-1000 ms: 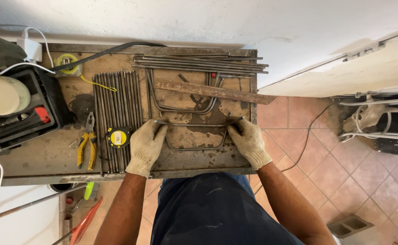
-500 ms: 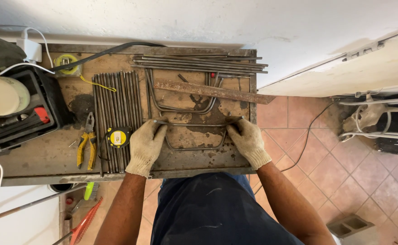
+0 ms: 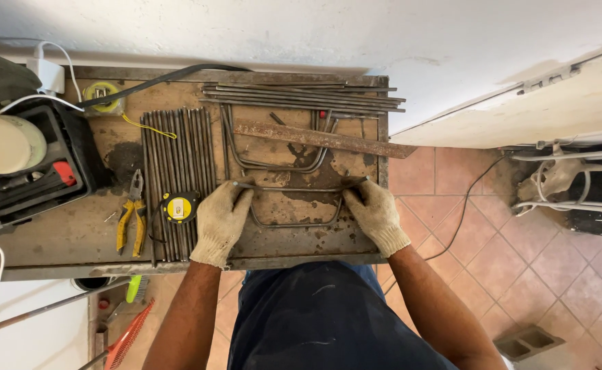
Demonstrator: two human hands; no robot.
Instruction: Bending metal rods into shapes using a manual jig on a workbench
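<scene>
Both my hands wear pale work gloves. My left hand grips the left end of a thin steel rod lying across the rusty metal workbench. At the rod's right end my right hand holds it the same way. Under the rod, between my hands, lies a rod bent into a U shape. Another bent rod lies further back.
A row of straight rods lies left of my left hand, with a yellow tape measure on it and yellow-handled pliers beside. More long rods and a rusty flat bar lie at the back. An open tool case stands far left.
</scene>
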